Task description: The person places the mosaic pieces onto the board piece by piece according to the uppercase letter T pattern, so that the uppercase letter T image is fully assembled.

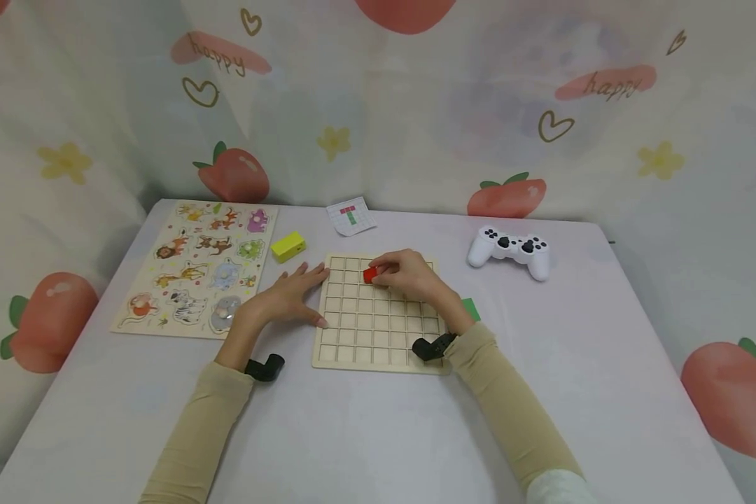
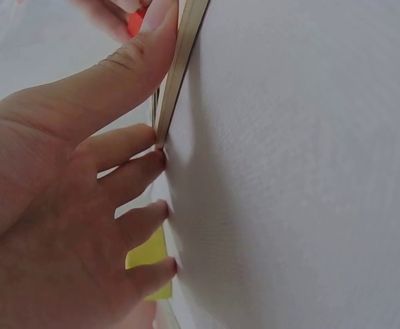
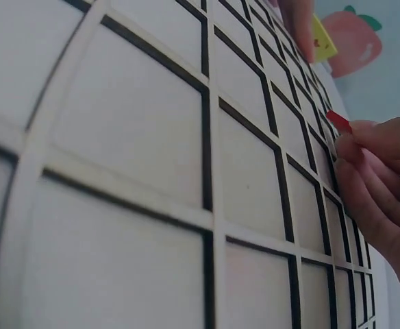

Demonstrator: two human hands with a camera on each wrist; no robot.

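Observation:
A wooden grid board [image 1: 346, 337] with raised lines lies flat on the white table. Over its upper rows, my right hand [image 1: 409, 274] pinches a small red square tile [image 1: 369, 275] between thumb and fingers. The right wrist view shows the red tile [image 3: 338, 122] tilted at the fingertips, close over the grid. My left hand [image 1: 288, 297] is spread at the board's left edge, its thumb and a finger right at the rim. Seen from the left wrist, the fingers [image 2: 128, 145] are extended with their tips down on the tabletop.
A yellow block [image 1: 288, 247] stands above my left hand. Behind the board lies a paper card [image 1: 362, 225] with a red and green T pattern. An animal puzzle board [image 1: 151, 269] is at left, a white game controller [image 1: 509, 249] at right. My right forearm partly covers a green piece [image 1: 472, 309].

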